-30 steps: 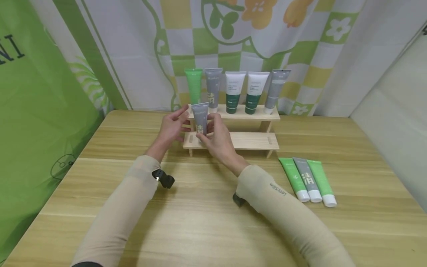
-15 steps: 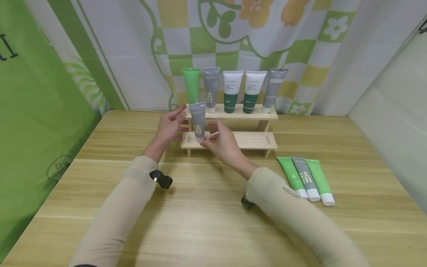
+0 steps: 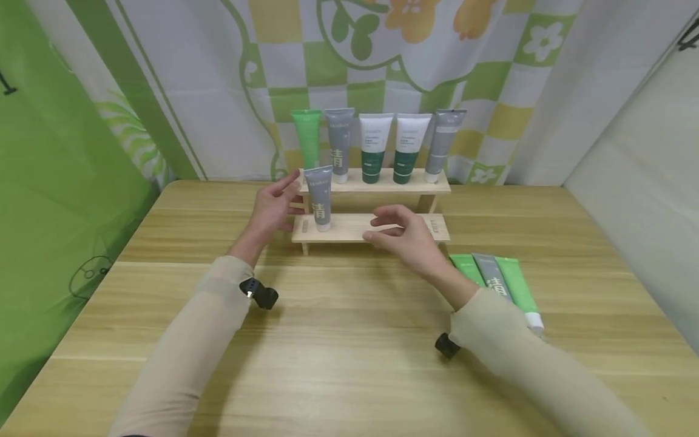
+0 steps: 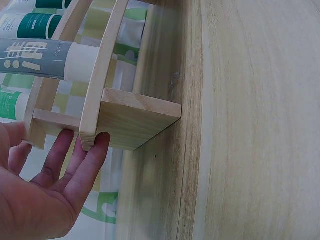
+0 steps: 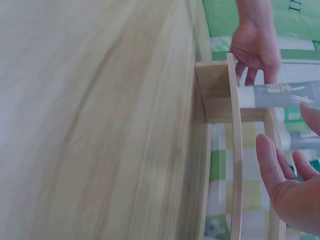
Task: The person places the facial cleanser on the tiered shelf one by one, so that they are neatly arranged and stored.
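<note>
A two-tier wooden rack (image 3: 382, 227) stands on the table. One grey squeeze tube (image 3: 320, 200) stands upright, cap down, at the left end of its lower shelf. My left hand (image 3: 271, 206) is at the rack's left end; in the left wrist view its extended fingers (image 4: 86, 172) touch the shelf ends. My right hand (image 3: 406, 240) is in front of the lower shelf, right of the tube and apart from it. Nothing is between its parted thumb and fingers, and the right wrist view also shows this hand (image 5: 295, 195) holding nothing.
On the upper shelf stand a green tube (image 3: 308, 136), a grey tube (image 3: 340, 142), white-and-green tubes (image 3: 374, 145) and another grey tube (image 3: 442, 145). Green and grey tubes (image 3: 517, 282) lie on the table (image 3: 327, 364) at right, partly behind my right arm. A patterned curtain (image 3: 327, 67) hangs behind.
My right hand has let go of the grey tube on the lower shelf and moved away to the right. The tube stands alone. My left hand keeps its place at the rack's end.
</note>
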{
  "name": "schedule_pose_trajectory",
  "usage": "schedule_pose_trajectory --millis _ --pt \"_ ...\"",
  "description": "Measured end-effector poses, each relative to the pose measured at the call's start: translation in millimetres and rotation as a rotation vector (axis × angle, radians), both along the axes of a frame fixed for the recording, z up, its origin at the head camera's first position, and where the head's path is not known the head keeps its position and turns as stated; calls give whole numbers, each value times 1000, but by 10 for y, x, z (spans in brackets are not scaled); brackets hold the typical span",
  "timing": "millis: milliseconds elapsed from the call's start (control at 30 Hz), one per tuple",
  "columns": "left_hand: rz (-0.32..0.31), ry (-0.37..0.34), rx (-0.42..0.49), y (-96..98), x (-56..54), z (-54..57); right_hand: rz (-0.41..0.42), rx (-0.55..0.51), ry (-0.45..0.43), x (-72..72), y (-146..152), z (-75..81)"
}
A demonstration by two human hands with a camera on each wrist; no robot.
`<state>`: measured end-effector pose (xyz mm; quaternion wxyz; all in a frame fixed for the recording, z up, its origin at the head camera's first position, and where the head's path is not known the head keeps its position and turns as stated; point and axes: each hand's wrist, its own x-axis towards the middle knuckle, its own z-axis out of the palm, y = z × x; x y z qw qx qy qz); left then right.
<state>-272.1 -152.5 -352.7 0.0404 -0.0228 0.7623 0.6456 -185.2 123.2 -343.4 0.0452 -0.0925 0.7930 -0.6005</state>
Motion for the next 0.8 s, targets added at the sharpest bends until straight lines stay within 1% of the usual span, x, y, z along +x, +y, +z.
schedule_pose_trajectory --millis 100,267,433,533,700,800 --pt "3 3 -4 -10 2 -1 21 -50 -25 73 161 12" --pt "5 14 -5 -38 -3 -7 20 -51 -56 179 455 21" --pt "6 9 5 -40 -10 -13 12 -66 -93 302 786 13" --pt "3 2 3 -29 -4 -8 10 -57 -98 389 996 6" --pt "-4 1 -6 -32 8 3 19 -50 -83 490 1341 -43" --pt "0 -1 -12 -36 8 5 23 -50 -92 550 1527 -53"
